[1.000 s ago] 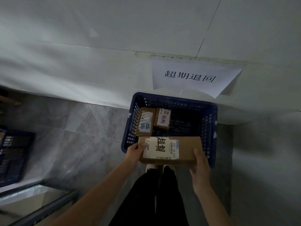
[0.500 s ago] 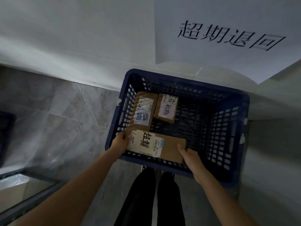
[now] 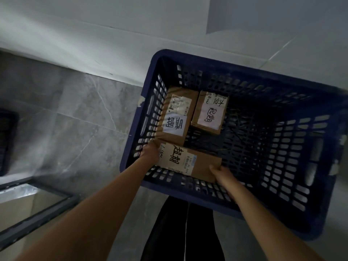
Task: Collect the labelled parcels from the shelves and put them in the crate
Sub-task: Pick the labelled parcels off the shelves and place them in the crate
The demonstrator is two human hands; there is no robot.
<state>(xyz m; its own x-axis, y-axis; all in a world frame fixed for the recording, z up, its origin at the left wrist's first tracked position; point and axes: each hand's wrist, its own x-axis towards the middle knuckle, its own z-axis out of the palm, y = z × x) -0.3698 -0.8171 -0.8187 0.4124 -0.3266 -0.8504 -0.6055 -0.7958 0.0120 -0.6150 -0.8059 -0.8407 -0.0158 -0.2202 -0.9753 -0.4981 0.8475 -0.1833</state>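
Note:
A dark blue slotted crate (image 3: 282,85) stands on the floor against a white wall. Inside it, at its near left corner, a flat brown parcel (image 3: 203,164) with a white handwritten label lies low between my hands. My left hand (image 3: 149,153) grips its left end. At the parcel's near right corner my right hand (image 3: 223,175) holds it with curled fingers. Two more labelled brown parcels lie on the crate floor behind it: a longer one (image 3: 176,115) by the left wall and a smaller one (image 3: 209,112) to its right.
Grey marbled floor tiles (image 3: 75,119) spread to the left of the crate. A dark metal frame (image 3: 37,215) sits at the lower left and another dark crate's edge (image 3: 7,142) at the far left. My dark trousers (image 3: 180,232) are just below the crate.
The parcel has gone from above the crate's near rim down into the crate, both hands holding it throughout. The camera has come closer, and the paper sign on the wall has left the view.

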